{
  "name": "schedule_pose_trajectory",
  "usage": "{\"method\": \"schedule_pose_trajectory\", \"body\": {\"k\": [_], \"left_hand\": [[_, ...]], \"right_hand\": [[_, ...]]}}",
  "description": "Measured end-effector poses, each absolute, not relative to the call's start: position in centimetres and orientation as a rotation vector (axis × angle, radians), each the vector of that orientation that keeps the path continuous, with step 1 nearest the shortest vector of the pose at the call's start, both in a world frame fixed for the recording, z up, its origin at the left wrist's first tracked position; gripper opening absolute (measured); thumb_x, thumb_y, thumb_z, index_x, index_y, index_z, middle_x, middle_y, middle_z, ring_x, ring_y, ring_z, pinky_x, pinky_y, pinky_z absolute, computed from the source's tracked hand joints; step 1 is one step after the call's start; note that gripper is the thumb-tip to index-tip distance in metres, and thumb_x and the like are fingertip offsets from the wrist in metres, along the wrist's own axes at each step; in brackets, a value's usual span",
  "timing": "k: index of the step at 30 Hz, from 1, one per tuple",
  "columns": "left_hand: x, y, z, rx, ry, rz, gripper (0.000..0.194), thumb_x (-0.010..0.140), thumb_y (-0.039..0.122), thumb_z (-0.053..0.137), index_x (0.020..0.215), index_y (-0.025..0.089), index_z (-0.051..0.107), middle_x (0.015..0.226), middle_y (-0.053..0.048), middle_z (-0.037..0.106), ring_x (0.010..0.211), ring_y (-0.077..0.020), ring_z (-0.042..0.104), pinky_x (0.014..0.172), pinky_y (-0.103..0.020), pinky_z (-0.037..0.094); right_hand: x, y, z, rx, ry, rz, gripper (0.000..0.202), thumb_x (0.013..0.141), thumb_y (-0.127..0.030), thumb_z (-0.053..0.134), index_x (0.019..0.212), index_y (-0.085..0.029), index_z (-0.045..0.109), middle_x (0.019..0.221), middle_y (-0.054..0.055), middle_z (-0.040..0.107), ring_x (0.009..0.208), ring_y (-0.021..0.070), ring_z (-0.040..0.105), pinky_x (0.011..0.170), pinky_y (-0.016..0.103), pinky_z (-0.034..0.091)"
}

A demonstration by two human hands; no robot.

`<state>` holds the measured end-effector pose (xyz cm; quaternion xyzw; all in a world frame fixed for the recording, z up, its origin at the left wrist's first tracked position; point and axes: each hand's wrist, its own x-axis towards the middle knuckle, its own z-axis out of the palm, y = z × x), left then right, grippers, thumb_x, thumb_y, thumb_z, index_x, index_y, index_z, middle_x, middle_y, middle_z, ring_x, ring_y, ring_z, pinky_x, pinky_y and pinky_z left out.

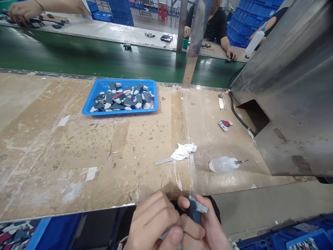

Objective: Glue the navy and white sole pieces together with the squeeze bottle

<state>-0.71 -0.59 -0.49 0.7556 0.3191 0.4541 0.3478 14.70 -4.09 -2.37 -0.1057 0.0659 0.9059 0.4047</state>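
Note:
Both my hands are pressed together at the bottom middle, below the near edge of the worn workbench (pixel 78 152). My right hand (pixel 208 229) grips a small dark blue and grey piece (pixel 195 209) that sticks up between its fingers. My left hand (pixel 153 222) is closed around a thin grey metal tool (pixel 166 234), its thumb touching the right hand. A blue tray (pixel 88 107) with several similar blue, grey and red pieces lies farther back on the bench, well beyond both hands.
A crumpled white cloth with a metal strip (pixel 182 152), a small squeeze bottle (pixel 223 164) lying on its side and one loose piece (pixel 225 125) lie on the bench. A large metal housing (pixel 291 90) fills the right. Behind runs a green conveyor (pixel 104 59); other people work at the far table.

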Motion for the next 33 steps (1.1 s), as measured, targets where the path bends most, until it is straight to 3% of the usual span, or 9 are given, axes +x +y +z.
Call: {"method": "schedule_pose_trajectory", "body": {"k": [2, 4, 9, 12, 14, 17, 19, 26, 33], "left_hand": [[-0.6, -0.1, -0.8, 1.928, 0.838, 1.173, 0.024, 0.104, 0.04, 0.048, 0.102, 0.019, 0.059, 0.087, -0.004, 0.063, 0.081, -0.0158, 0.06, 0.072, -0.027, 0.05], [-0.6, 0.2, -1.2, 1.886, 0.826, 1.117, 0.03, 0.104, 0.046, 0.046, 0.116, 0.02, 0.057, 0.1, -0.005, 0.063, 0.096, -0.0172, 0.061, 0.084, -0.028, 0.052], [-0.9, 0.2, -1.6, 1.843, 0.766, 0.976, 0.028, 0.103, 0.044, 0.05, 0.121, 0.024, 0.057, 0.107, -0.004, 0.062, 0.111, -0.0184, 0.056, 0.098, -0.029, 0.05], [-1.1, 0.2, -1.3, 1.802, 0.75, 0.97, 0.029, 0.101, 0.045, 0.055, 0.122, 0.025, 0.058, 0.108, -0.003, 0.064, 0.112, -0.018, 0.057, 0.094, -0.027, 0.052], [-1.1, 0.3, -1.1, 1.76, 0.741, 0.994, 0.028, 0.099, 0.046, 0.059, 0.118, 0.026, 0.058, 0.107, -0.003, 0.065, 0.11, -0.0181, 0.058, 0.092, -0.027, 0.053], [-1.2, 0.5, -1.2, 1.756, 0.728, 1.018, 0.017, 0.097, 0.037, 0.064, 0.108, 0.025, 0.061, 0.099, -0.002, 0.066, 0.105, -0.0179, 0.059, 0.095, -0.03, 0.052], [-1.3, 0.6, -1.3, 1.771, 0.715, 1.014, 0.011, 0.097, 0.031, 0.065, 0.106, 0.024, 0.062, 0.097, -0.002, 0.066, 0.103, -0.0183, 0.059, 0.096, -0.032, 0.051], [-1.3, 0.8, -0.8, 1.797, 0.636, 0.969, 0.01, 0.098, 0.03, 0.061, 0.104, 0.022, 0.063, 0.096, -0.004, 0.064, 0.103, -0.019, 0.057, 0.094, -0.033, 0.051], [-1.2, 1.1, -0.7, 1.753, 0.576, 0.878, 0.013, 0.1, 0.033, 0.057, 0.097, 0.02, 0.057, 0.089, -0.004, 0.058, 0.089, -0.0183, 0.055, 0.081, -0.033, 0.049]], "right_hand": [[14.6, -4.1, -2.0, -0.434, 0.163, 2.299, 0.042, 0.079, -0.057, 0.078, 0.085, -0.023, 0.055, 0.045, -0.014, 0.036, 0.039, 0.0044, 0.015, 0.039, 0.016, 0.016], [14.5, -4.0, -1.7, -0.575, 0.124, 2.3, 0.046, 0.074, -0.06, 0.081, 0.084, -0.022, 0.057, 0.045, -0.014, 0.034, 0.039, 0.0046, 0.017, 0.04, 0.018, 0.015], [14.4, -3.9, -1.4, -0.763, 0.031, 2.215, 0.047, 0.072, -0.059, 0.083, 0.086, -0.018, 0.064, 0.051, -0.012, 0.036, 0.042, 0.0028, 0.02, 0.044, 0.019, 0.015], [14.2, -3.9, -1.6, -0.745, 0.024, 2.197, 0.045, 0.074, -0.058, 0.081, 0.088, -0.019, 0.064, 0.051, -0.012, 0.038, 0.041, 0.003, 0.021, 0.043, 0.019, 0.015], [14.2, -4.0, -1.8, -0.649, 0.045, 2.295, 0.047, 0.074, -0.063, 0.078, 0.079, -0.02, 0.06, 0.045, -0.013, 0.032, 0.037, 0.0028, 0.018, 0.041, 0.018, 0.013], [14.2, -4.0, -2.0, -0.529, -0.029, 2.413, 0.065, 0.073, -0.072, 0.072, 0.055, -0.021, 0.036, 0.042, -0.014, 0.02, 0.034, 0.0009, 0.017, 0.038, 0.018, 0.011], [14.3, -3.9, -2.0, -0.532, -0.039, 2.433, 0.071, 0.071, -0.072, 0.074, 0.053, -0.022, 0.026, 0.042, -0.013, 0.02, 0.035, -0.0003, 0.018, 0.038, 0.016, 0.012], [14.5, -3.7, -1.1, -0.627, 0.005, 2.437, 0.063, 0.069, -0.069, 0.077, 0.062, -0.022, 0.035, 0.043, -0.014, 0.025, 0.037, 0.0011, 0.016, 0.041, 0.017, 0.014], [14.1, -4.2, -0.4, -0.824, 0.111, 2.328, 0.057, 0.063, -0.061, 0.085, 0.071, -0.022, 0.045, 0.047, -0.015, 0.025, 0.041, 0.0026, 0.017, 0.043, 0.018, 0.014]]}}
